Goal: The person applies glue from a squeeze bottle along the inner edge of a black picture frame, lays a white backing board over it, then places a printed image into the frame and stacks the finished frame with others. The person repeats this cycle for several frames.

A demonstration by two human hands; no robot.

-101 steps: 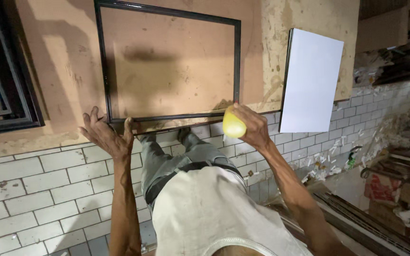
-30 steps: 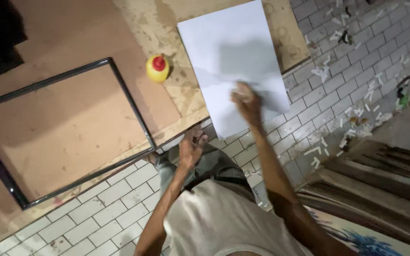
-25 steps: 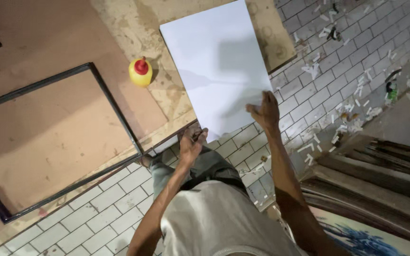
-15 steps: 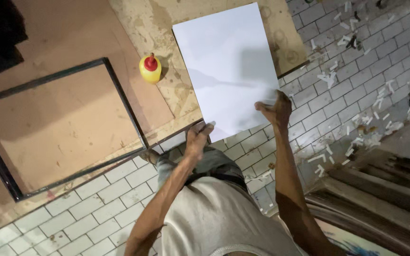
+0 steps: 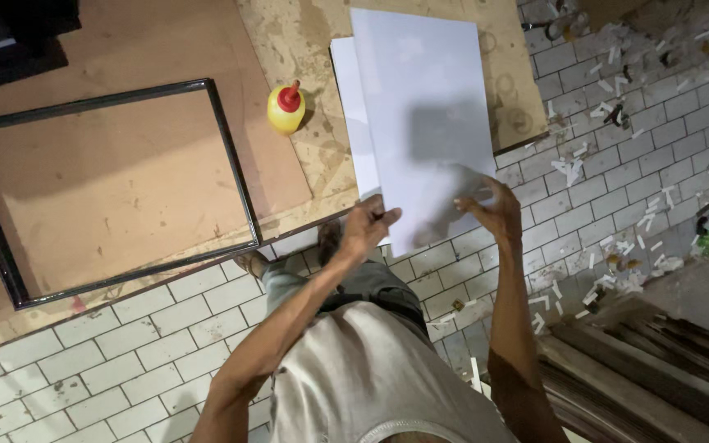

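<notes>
yellow glue bottle (image 5: 285,110) with red cap, upright beside black frame (image 5: 231,176)

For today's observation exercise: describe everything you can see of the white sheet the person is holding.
The white sheet is a large, plain rectangle, smooth and stiff-looking like card or thin board, unmarked apart from a shadow across it. It is lifted at its near edge, the left hand and right hand gripping its two near corners. It partly covers a second white sheet lying on the worn wooden board.
</notes>
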